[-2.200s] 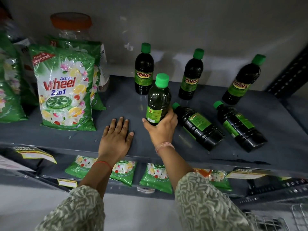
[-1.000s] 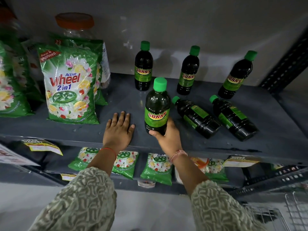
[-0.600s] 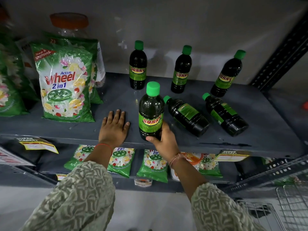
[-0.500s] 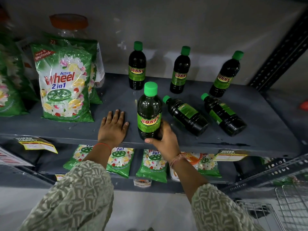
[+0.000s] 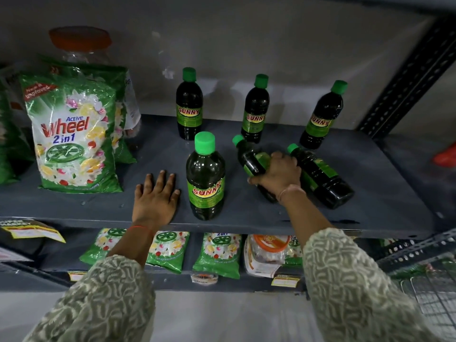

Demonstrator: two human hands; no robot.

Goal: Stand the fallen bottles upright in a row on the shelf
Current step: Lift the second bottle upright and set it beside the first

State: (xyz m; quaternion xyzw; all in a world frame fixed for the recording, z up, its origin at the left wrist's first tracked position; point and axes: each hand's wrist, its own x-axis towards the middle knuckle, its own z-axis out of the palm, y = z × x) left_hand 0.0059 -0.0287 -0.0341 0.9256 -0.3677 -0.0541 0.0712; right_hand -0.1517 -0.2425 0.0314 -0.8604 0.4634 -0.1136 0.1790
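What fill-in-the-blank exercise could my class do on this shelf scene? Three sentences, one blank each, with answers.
1. The right hand grips a bottle that is lying ____.
2. The number of bottles standing upright on the shelf is ____.
3. The left hand rests ____ on the shelf, holding nothing.

Answers: down; four; flat

Four dark green-capped bottles [image 5: 205, 176] stand upright on the shelf [image 5: 385, 183]; two fallen bottles [image 5: 320, 178] lie beside them.

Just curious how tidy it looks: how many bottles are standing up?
4: three along the back wall, one at the front. Two others lie fallen.
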